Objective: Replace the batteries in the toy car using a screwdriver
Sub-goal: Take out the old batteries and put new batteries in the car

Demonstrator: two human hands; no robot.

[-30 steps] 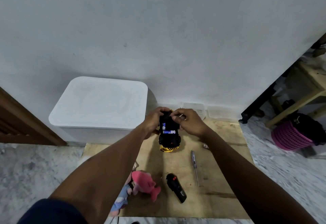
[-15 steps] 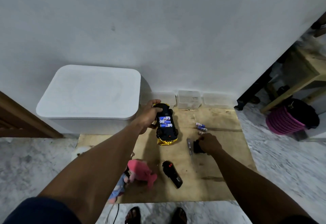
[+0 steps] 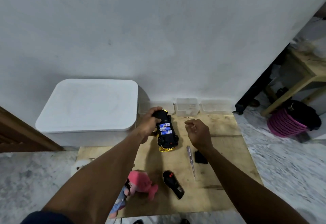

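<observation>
Toy car (image 3: 166, 132) near board (image 3: 227, 135) far edge | left hand (image 3: 148, 126) grips it | right hand (image 3: 198, 132) curled, hold unclear

On the board (image 3: 229, 153), the toy car (image 3: 166, 132) lies right of the box (image 3: 88, 103), with batteries (image 3: 165, 128) in its compartment. The screwdriver (image 3: 191, 162) lies right of the car and nearer the person, the cover (image 3: 200, 157) just right of it. Nearer still lies the remote (image 3: 173, 184), with the plush toy (image 3: 139, 185) to its left.
</observation>
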